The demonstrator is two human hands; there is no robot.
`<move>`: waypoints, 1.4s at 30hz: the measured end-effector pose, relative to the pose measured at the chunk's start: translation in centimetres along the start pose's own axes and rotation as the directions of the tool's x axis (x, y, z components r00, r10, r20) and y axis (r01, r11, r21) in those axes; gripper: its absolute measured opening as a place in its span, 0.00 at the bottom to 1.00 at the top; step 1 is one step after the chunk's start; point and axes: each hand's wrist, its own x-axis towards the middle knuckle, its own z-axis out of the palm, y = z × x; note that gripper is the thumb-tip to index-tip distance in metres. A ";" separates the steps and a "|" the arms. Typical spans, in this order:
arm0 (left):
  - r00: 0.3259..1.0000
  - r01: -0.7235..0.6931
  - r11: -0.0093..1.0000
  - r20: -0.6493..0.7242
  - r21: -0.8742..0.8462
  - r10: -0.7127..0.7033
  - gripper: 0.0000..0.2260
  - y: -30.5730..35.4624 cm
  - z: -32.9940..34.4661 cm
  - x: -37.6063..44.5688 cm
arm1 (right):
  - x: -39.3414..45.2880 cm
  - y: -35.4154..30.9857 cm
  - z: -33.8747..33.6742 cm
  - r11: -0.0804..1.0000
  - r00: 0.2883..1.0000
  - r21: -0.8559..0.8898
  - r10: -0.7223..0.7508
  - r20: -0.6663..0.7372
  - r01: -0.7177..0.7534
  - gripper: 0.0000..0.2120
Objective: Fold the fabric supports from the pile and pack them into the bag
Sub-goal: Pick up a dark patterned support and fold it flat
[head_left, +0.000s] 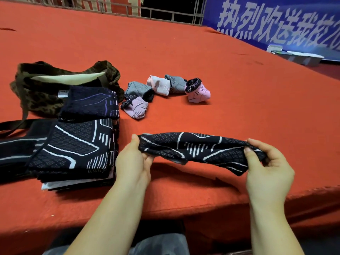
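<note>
Above the table's [184, 57] near edge, both hands hold a black support [200, 150] stretched between them, lifted off the red cloth. Left hand [134, 162] pinches its left end between thumb and curled fingers; right hand [266, 170] pinches the right end the same way. Toward the left edge lies the pile [73, 150] of flat black supports, with a camouflage bag [40, 89] just behind it, mouth open. Near the middle sit small grey and pink folded pieces [165, 89].
</note>
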 end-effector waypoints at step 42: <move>0.626 -0.758 0.083 0.685 0.647 0.374 0.08 -2.9 -2.5 -0.9 | -1.2 -0.7 2.6 0.996 0.873 -0.074 -0.005 0.488 0.047 0.07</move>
